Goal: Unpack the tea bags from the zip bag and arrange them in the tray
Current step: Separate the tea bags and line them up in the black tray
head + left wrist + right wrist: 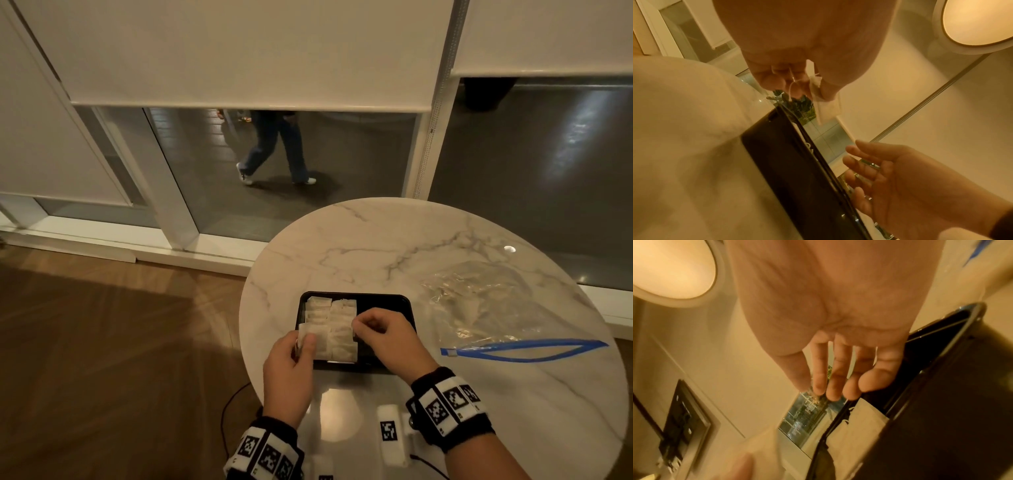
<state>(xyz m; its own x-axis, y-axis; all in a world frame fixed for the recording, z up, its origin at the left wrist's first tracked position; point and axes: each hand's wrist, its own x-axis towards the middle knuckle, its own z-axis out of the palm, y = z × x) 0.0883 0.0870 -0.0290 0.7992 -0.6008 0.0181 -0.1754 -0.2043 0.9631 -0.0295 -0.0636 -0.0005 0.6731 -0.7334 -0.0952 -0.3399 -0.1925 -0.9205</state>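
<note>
A black tray [387,299] sits on the round marble table [376,246], with several white tea bags [337,318] laid in two columns in its left part. My left hand [303,342] pinches one tea bag [317,337] at the tray's near left corner. In the left wrist view this tea bag [828,108] hangs with its string from my left hand [797,87] above the tray [777,162]. My right hand [359,323] hovers over the tray's middle, fingers loose, tips at the edge of the right column. From the right wrist, my right hand [828,389] holds nothing above the tea bags [859,418].
The clear zip bag [479,301] with its blue zipper [524,349] lies flat on the table's right side. A white marker block [390,431] stands by the near edge. Past the glass wall, a person [274,147] walks by. Wooden floor lies to the left.
</note>
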